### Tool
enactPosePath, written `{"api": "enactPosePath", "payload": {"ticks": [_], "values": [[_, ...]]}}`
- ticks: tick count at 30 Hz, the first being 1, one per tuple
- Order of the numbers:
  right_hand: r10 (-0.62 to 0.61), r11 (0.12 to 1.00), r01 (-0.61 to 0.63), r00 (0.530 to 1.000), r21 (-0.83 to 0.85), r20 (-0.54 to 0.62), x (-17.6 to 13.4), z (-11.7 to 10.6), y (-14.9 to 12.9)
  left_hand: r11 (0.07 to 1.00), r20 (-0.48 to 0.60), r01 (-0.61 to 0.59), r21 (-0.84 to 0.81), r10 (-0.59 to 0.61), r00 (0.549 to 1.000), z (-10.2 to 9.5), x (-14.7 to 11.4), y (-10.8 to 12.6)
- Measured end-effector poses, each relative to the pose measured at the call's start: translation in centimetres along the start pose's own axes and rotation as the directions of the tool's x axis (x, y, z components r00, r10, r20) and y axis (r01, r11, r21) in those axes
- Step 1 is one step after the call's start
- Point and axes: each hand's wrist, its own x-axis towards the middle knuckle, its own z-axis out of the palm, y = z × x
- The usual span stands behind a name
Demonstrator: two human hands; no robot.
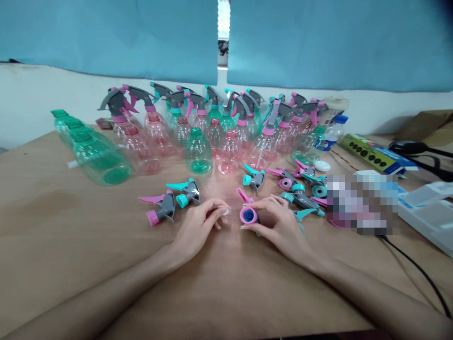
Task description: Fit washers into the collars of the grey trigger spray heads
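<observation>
My right hand (278, 219) grips a pink and grey spray trigger head (248, 215) by its pink collar, with the open underside and dark blue inner part facing me. Between the thumb and forefinger of my left hand (203, 219) is a small white disc (224, 211), a short way left of that collar. Left of my left hand lie a pink and grey spray head (161, 208) and a teal and grey one (186, 192). Another teal spray head (254, 178) lies beyond my right hand, and several more lie beside it, partly overlapping.
Several clear pink and green bottles stand behind, some open like the green bottle (198, 151), others topped with spray heads. At right are a blue-capped bottle (331, 133), a green and blue box (377, 153), a white tray (432, 212), a black cable (421, 269) and a blurred patch.
</observation>
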Motion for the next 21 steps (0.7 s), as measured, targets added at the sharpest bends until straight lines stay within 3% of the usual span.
{"api": "enactPosePath", "payload": {"ticks": [4, 10, 21], "values": [[-0.006, 1.0, 0.006, 1.0, -0.028, -0.003, 0.1, -0.1, 0.0, 1.0, 0.024, -0.02, -0.024, 0.021, 0.999, 0.1, -0.3, 0.2], [-0.005, 1.0, 0.005, 1.0, 0.024, -0.009, 0.1, -0.1, -0.2, 0.998, -0.08, -0.035, -0.054, 0.031, 0.996, 0.3, -1.4, 0.6], [-0.007, 0.992, 0.006, 1.0, 0.125, 0.007, -0.4, 0.2, -0.1, 0.971, -0.028, -0.222, 0.09, 0.225, 0.974, 0.5, -2.0, 0.7]]}}
